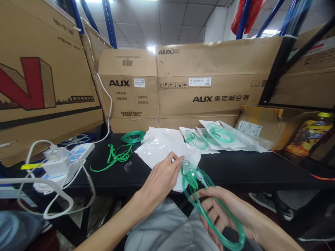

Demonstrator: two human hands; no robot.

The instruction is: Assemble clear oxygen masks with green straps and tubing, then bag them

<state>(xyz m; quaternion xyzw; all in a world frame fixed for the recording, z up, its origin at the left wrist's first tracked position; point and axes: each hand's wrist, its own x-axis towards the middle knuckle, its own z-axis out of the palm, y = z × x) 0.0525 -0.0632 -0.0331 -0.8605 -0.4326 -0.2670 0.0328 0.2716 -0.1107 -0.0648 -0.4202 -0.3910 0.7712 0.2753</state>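
A coil of clear green tubing [239,232] rests in my right hand [226,205], whose fingers curl around its lower loops. The upper end of the coil, with a clear connector [200,176] and a green strap [193,180], lies at the mouth of a white and clear pouch [193,157]. My left hand [163,176] pinches the edge of this pouch between thumb and fingers. Behind the left hand, more white pouches [154,150] overlap on the black table. Part of the coil's top is covered by the clear film.
Filled pouches with green tubing [221,134] lie at the back right, near a drink bottle [309,134]. At left are loose green straps [119,155], another tubing coil [133,136] and a power strip [82,151] with white cables. Cardboard walls [199,69] enclose the black table [240,170].
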